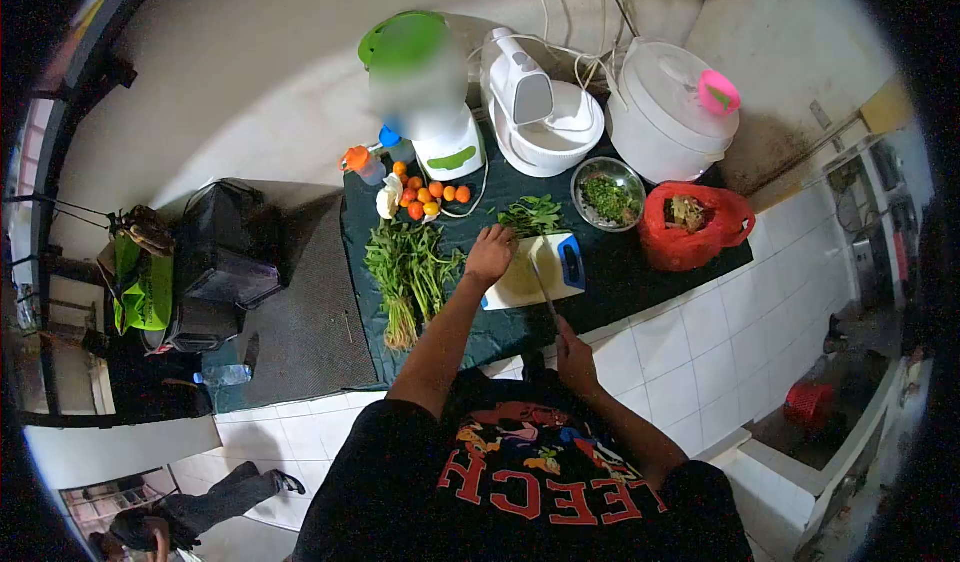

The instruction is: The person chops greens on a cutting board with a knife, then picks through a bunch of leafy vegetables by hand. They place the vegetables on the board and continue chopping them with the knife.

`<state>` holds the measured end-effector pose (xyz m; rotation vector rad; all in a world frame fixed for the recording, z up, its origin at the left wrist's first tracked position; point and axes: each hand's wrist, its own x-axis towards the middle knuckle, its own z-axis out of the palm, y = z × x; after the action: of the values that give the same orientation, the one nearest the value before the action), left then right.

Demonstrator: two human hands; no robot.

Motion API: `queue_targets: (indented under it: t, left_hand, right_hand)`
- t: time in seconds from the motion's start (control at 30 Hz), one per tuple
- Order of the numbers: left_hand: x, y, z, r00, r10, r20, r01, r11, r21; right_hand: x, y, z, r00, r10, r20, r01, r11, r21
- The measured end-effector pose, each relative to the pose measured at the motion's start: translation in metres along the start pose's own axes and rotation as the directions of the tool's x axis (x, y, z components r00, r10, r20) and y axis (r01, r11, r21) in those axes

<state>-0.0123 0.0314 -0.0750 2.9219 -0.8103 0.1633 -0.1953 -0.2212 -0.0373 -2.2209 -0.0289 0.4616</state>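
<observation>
My right hand [576,358] is closed around the handle of a knife [546,284]. The blade lies over a white cutting board [505,292] with blue ends. My left hand [491,253] rests at the board's left edge, fingers stretched forward and a little apart. Its fingertips are beside the leafy greens [532,216] at the board's far side; whether they touch them is hard to tell. Left of that hand lies a large bunch of leafy greens with roots [405,277]. A metal bowl of chopped greens [608,197] stands beyond the board to the right.
Orange tomatoes [416,210] lie behind the bunch. Along the wall stand a white-and-green appliance [448,147], a stand mixer [525,92] and a lidded white tub [665,112]. A red plastic bag [680,247] sits at right. Another person [200,507] is at lower left.
</observation>
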Motion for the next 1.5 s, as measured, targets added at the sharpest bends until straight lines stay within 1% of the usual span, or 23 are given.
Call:
queue_targets:
  t: [0.03,0.1,0.13,0.2,0.23,0.3,0.33,0.4,0.43,0.5,0.53,0.6,0.73,0.8,0.9,1.0,1.1,1.23,1.3,1.33,1.4,1.43,1.5]
  left_hand:
    - [-0.003,0.0,0.001,1.0,-0.001,0.007,0.001,1.0,0.003]
    - [-0.007,0.002,0.001,0.989,-0.007,-0.149,0.026,0.991,0.129]
    - [-0.011,0.003,-0.002,0.989,-0.004,-0.145,0.024,0.991,0.133]
    - [-0.021,0.009,-0.005,0.967,-0.251,-0.037,0.249,0.967,-0.054]
    - [-0.023,0.012,-0.005,0.968,-0.248,-0.033,0.246,0.968,-0.052]
    - [-0.032,0.023,-0.002,0.968,-0.252,-0.003,0.249,0.96,-0.125]
    - [-0.033,0.029,-0.001,0.968,-0.251,0.0,0.249,0.96,-0.126]
    - [-0.034,0.043,0.001,0.95,-0.312,-0.034,0.289,0.911,-0.294]
    - [-0.034,0.049,0.002,0.95,-0.311,-0.033,0.288,0.91,-0.297]
    - [-0.035,0.058,0.005,0.909,-0.417,-0.015,0.378,0.836,-0.398]
    - [-0.037,0.059,0.007,0.908,-0.418,-0.016,0.377,0.834,-0.403]
    - [-0.044,0.057,0.01,0.926,-0.376,-0.025,0.336,0.854,-0.397]
    - [-0.049,0.056,0.012,0.942,-0.334,-0.033,0.3,0.881,-0.366]
    - [-0.051,0.055,0.014,0.949,-0.316,-0.01,0.292,0.888,-0.354]
    - [-0.049,0.052,0.018,0.969,-0.245,-0.026,0.226,0.926,-0.301]
    - [-0.051,0.052,0.016,0.973,-0.229,-0.027,0.206,0.915,-0.347]
    - [-0.051,0.05,0.02,0.976,-0.216,0.0,0.206,0.932,-0.298]
    - [-0.051,0.049,0.024,0.969,-0.248,0.007,0.231,0.891,-0.39]
    - [-0.049,0.046,0.025,0.968,-0.251,0.022,0.241,0.897,-0.371]
    - [-0.05,0.044,0.027,0.968,-0.251,0.019,0.24,0.898,-0.369]
    - [-0.047,0.045,0.025,0.961,-0.271,0.056,0.272,0.888,-0.37]
    - [-0.046,0.046,0.022,0.961,-0.27,0.055,0.271,0.888,-0.371]
    - [-0.048,0.05,0.02,0.959,-0.282,0.016,0.267,0.887,-0.376]
  right_hand:
    - [0.002,0.001,0.005,1.0,0.001,0.004,-0.001,1.0,0.007]
    - [0.006,0.002,0.015,0.989,-0.142,-0.037,0.145,0.984,0.105]
    - [0.008,0.0,0.018,0.989,-0.142,-0.037,0.145,0.983,0.111]
    - [0.014,0.0,0.026,0.989,-0.14,-0.047,0.138,0.989,-0.048]
    - [0.02,0.001,0.03,0.989,-0.138,-0.048,0.136,0.99,-0.044]
    - [0.031,0.003,0.036,0.959,-0.214,-0.185,0.222,0.975,0.022]
    - [0.035,0.003,0.035,0.96,-0.212,-0.184,0.219,0.975,0.023]
    - [0.04,0.0,0.032,0.982,-0.101,-0.157,0.108,0.994,0.035]
    - [0.041,-0.002,0.029,0.983,-0.098,-0.157,0.105,0.994,0.034]
    - [0.039,-0.007,0.019,0.99,-0.084,-0.111,0.089,0.995,0.034]
    - [0.036,-0.011,0.013,0.99,-0.084,-0.112,0.087,0.996,0.028]
    - [0.032,-0.019,0.004,0.997,-0.077,-0.023,0.077,0.997,-0.019]
    - [0.033,-0.006,0.02,0.978,-0.192,-0.085,0.187,0.98,-0.065]
    - [0.032,-0.004,0.024,0.99,-0.135,-0.038,0.131,0.987,-0.098]
    - [0.032,-0.006,0.028,0.992,-0.113,-0.059,0.103,0.984,-0.146]
    - [0.028,-0.009,0.027,0.991,-0.117,-0.063,0.101,0.973,-0.209]
    - [0.026,-0.011,0.03,0.994,-0.089,-0.068,0.064,0.952,-0.3]
    - [0.042,0.0,0.036,0.984,-0.145,-0.1,0.107,0.945,-0.309]
    - [0.054,0.0,0.036,0.957,-0.224,-0.184,0.199,0.969,-0.143]
    - [0.053,-0.002,0.034,0.956,-0.226,-0.186,0.201,0.969,-0.143]
    - [0.049,0.001,0.03,0.982,-0.131,-0.136,0.12,0.989,-0.082]
    - [0.045,0.007,0.033,0.982,-0.131,-0.137,0.12,0.989,-0.084]
    - [0.035,0.013,0.039,0.963,-0.236,-0.131,0.199,0.949,-0.246]
